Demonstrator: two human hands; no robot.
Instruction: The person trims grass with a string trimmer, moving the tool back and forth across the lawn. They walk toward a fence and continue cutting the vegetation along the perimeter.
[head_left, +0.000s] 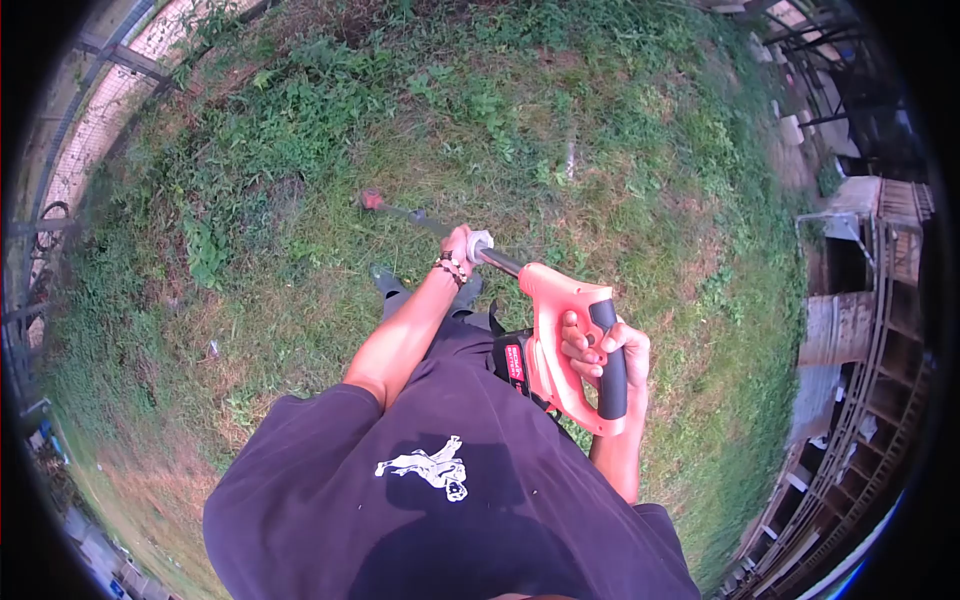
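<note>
A cordless string trimmer (545, 305) with an orange body and dark shaft slants across in front of me. My right hand (610, 350) is wrapped round its black rear grip, fingers through the loop of the handle. Farther along the shaft, beside a pale collar, my left hand (458, 245) is closed on the front hold; a beaded bracelet circles that wrist. The red trimmer head (371, 200) is out at the far end, low over the grass. A black battery pack (515, 362) sits on the body near my waist.
Grass and weeds (480, 130) cover the ground, thicker toward the upper left. A wire fence (90, 110) runs along the left. Wooden and metal sheds (840, 330) line the right side. A pale stick-like piece (571, 158) stands in the grass ahead.
</note>
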